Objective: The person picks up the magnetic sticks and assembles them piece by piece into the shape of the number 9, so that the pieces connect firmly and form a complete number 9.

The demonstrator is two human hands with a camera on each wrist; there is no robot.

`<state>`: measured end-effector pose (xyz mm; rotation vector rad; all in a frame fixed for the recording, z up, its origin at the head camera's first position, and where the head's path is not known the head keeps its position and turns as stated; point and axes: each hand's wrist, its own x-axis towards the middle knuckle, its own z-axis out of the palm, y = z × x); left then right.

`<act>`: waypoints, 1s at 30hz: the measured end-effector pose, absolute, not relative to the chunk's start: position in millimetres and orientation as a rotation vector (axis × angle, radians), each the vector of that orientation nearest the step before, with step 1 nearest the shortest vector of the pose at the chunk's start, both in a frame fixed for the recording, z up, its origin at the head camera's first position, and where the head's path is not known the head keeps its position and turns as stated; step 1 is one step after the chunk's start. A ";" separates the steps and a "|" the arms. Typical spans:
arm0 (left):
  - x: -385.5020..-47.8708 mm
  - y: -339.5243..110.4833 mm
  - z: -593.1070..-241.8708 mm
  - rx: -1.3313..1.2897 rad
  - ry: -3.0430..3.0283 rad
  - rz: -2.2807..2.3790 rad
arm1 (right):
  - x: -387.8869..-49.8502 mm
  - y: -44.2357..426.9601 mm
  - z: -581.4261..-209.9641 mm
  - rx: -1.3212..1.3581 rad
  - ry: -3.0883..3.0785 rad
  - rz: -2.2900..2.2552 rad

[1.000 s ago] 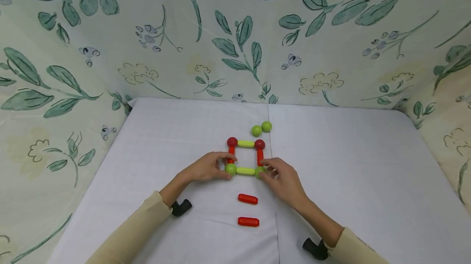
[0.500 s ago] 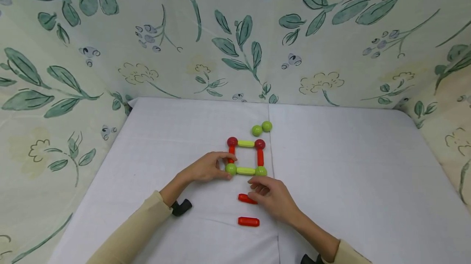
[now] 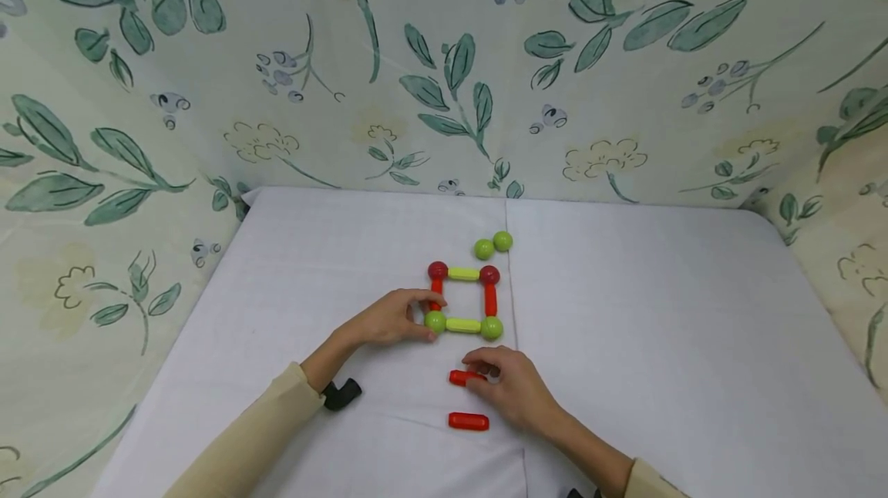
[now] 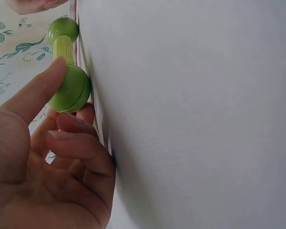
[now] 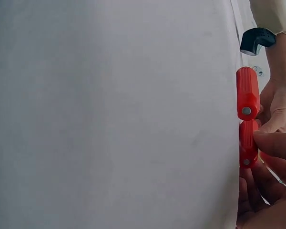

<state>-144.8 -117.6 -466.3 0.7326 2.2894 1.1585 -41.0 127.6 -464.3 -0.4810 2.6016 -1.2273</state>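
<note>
at the centre of the head view, the left hand (image 3: 395, 318) has its fingers clamped on the green ball (image 3: 435, 322) at the lower left corner of a square frame (image 3: 463, 325); the left wrist view shows the thumb against that ball. the frame lies flat on the white tabletop (image 3: 666, 328), with red balls (image 3: 438, 271) at its two upper corners, another green one at lower right, yellow-green rods along top and bottom and red ones down both sides. just below it, right of the lower centre, the right hand (image 3: 516, 390) pinches the upper red rod (image 3: 458, 378) between thumb and fingers. the lower red rod (image 3: 468, 422) lies near, beneath it in the frame. two loose green balls (image 3: 484, 249) sit touching or nearly so above the frame's upper right corner. floral cloth (image 3: 513, 74) fills the top.
</note>
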 end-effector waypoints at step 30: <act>-143.0 -116.3 -462.2 0.720 2.298 1.141 | -42.3 141.7 -452.9 -0.541 2.618 -1.193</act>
